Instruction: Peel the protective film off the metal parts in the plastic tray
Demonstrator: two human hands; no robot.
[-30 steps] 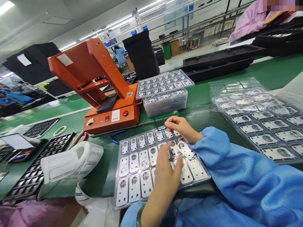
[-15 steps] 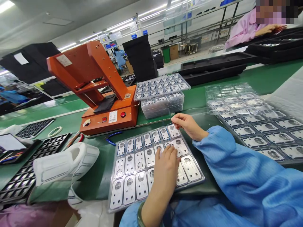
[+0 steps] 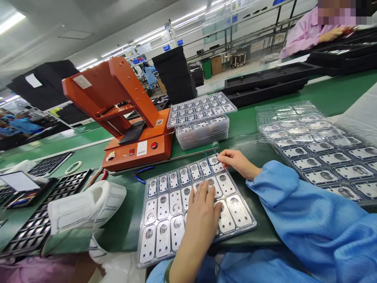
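A clear plastic tray [image 3: 141, 243] with rows of silver metal plates lies before me. Plates in its far row carry thin blue outlines, while those in the nearer rows look bare. My left hand [image 3: 202, 212] rests palm down on the middle plates, fingers stretched out, hiding some of them. At the tray's far right corner, my right hand [image 3: 234, 160] pinches a thin blue strip [image 3: 215, 151] between thumb and fingertips. This strip is over the last plate [image 3: 216, 163] of the far row; whether it touches the metal I cannot tell.
An orange press [image 3: 141, 137] stands at the back left, beside stacked filled trays [image 3: 203, 135]. More plates fill trays [image 3: 321, 161] on the right. At left are a white label roll [image 3: 103, 200] and black gridded trays [image 3: 38, 224]. A co-worker in pink [image 3: 303, 33] sits across the bench.
My right hand has moved slightly right and nearer to me, lowering the blue strip toward the corner plate. My left hand has slid slightly left on the tray, fingers still outstretched.
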